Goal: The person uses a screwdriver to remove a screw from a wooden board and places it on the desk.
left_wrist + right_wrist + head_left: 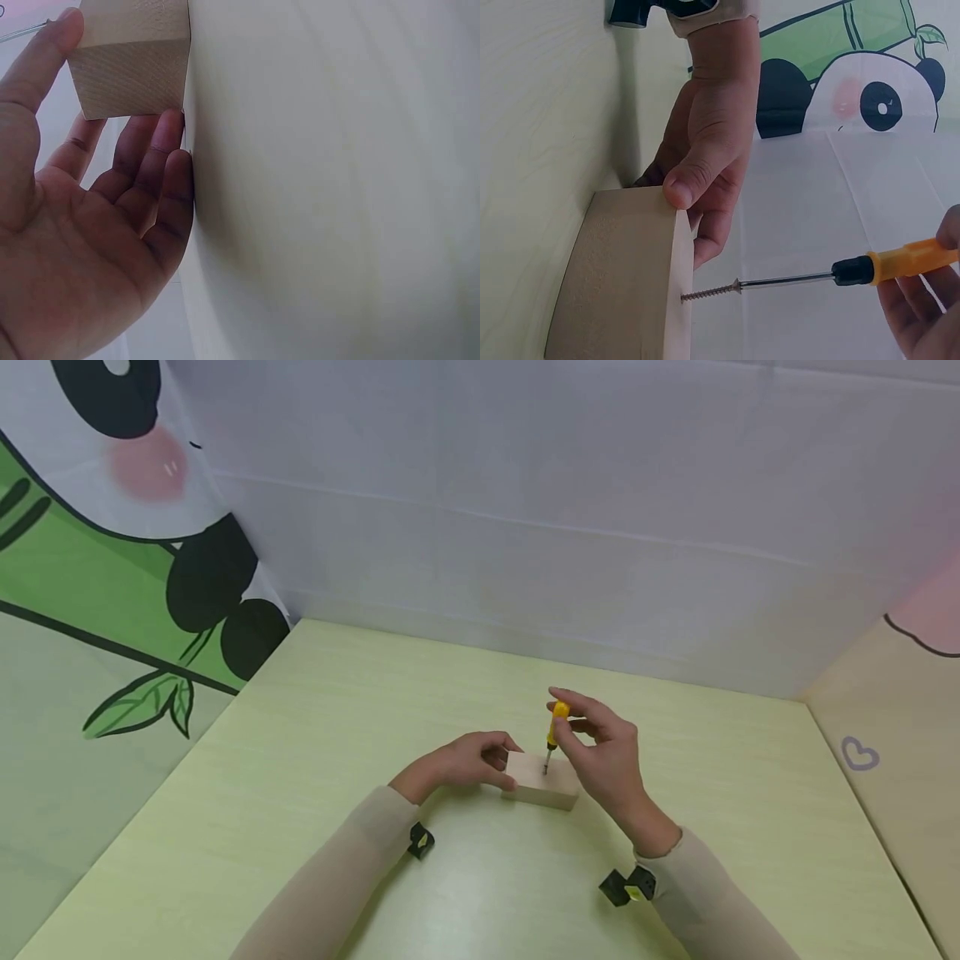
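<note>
A pale wooden block (542,790) lies on the table, its near side and top showing in the head view. My left hand (471,760) grips its left end, thumb at the near edge and fingers round the far side. In the right wrist view a threaded screw (711,293) stands out of the block's top face, its point in the wood and much of its thread exposed. The tip of a screwdriver (900,264) with a yellow handle and black collar meets the screw's head. My right hand (609,758) holds that handle between thumb and fingers, above the block.
The pale yellow-green table (360,685) stretches out around the block. White cloth (525,527) hangs behind its far edge, and a cartoon panda print (142,477) covers the left side. Small black cameras (422,841) sit on both wrists.
</note>
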A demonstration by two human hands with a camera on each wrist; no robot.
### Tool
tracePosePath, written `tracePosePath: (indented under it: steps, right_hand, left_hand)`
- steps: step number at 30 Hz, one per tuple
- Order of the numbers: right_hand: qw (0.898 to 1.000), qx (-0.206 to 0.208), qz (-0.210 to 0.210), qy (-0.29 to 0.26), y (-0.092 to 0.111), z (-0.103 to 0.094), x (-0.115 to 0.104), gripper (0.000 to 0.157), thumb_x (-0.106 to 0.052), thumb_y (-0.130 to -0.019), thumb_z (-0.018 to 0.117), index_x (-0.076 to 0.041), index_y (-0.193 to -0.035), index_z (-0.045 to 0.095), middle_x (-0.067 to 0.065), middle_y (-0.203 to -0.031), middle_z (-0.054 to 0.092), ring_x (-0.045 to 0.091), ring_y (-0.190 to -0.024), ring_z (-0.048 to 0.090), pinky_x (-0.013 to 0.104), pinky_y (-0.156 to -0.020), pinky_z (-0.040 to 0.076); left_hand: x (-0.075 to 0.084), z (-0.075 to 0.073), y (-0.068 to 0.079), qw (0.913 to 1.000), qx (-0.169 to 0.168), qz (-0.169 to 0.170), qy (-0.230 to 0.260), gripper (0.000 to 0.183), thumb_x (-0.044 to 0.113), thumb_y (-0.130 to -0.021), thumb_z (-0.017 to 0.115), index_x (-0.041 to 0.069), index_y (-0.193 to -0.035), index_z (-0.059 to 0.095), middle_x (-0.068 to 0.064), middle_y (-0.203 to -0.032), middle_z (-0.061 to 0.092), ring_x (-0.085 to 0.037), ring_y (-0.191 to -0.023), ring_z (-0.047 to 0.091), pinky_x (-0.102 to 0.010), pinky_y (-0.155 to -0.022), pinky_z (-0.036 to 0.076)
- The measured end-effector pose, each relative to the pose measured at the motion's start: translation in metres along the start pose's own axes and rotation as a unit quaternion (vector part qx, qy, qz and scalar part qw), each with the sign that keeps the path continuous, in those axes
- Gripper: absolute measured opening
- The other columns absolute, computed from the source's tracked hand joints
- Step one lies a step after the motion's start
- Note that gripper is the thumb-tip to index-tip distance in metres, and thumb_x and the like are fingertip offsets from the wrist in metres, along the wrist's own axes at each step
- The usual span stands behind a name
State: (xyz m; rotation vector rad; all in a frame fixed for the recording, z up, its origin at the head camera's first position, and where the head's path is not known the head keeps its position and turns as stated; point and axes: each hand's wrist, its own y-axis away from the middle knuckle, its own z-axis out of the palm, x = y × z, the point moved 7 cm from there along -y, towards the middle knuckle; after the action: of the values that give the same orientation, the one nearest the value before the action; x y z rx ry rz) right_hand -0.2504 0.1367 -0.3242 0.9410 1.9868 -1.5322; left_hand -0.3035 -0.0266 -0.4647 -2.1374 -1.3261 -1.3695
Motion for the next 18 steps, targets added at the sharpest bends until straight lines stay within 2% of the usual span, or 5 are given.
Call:
tracePosePath:
  steps: [4, 11, 18]
  right_hand:
    - [1.0, -0.011, 0.001, -0.014, 0.0005, 0.0021, 0.0002, 0.03, 0.01, -0.085, 0.064, -0.001, -0.112, 0.067, 0.016, -0.102, 0.068, 0.006, -0.09, 0.064, 0.018, -0.077, 0.054]
    - [1.0, -0.002, -0.004, 0.015, 0.0013, 0.0001, 0.0001, 0.031, 0.007, -0.08, 0.072, 0.0, -0.11, 0.069, 0.013, -0.086, 0.052, 0.005, -0.081, 0.055, 0.016, -0.076, 0.052]
    - [1.0, 0.01, -0.007, 0.023, 0.0019, -0.002, 0.0006, 0.032, 0.009, -0.084, 0.064, -0.001, -0.115, 0.066, 0.012, -0.086, 0.059, 0.012, -0.082, 0.059, 0.018, -0.072, 0.052]
  left_hand:
    - [-0.0003, 0.0001, 0.0002, 1.0, -0.001, -0.001, 0.002, 0.04, 0.036, -0.078, 0.08, 0.028, -0.113, 0.061, 0.002, -0.101, 0.06, -0.015, -0.096, 0.054, -0.033, -0.088, 0.046]
    - [-0.0011, 0.0003, 0.0003, 1.0, 0.001, 0.002, 0.005, 0.04, 0.036, -0.078, 0.08, 0.028, -0.112, 0.061, 0.002, -0.101, 0.06, -0.016, -0.096, 0.054, -0.034, -0.088, 0.046]
    - [-0.0002, 0.0006, 0.0001, 1.0, 0.003, 0.001, 0.003, 0.04, 0.035, -0.078, 0.08, 0.028, -0.113, 0.061, 0.002, -0.1, 0.06, -0.015, -0.096, 0.054, -0.033, -0.088, 0.046]
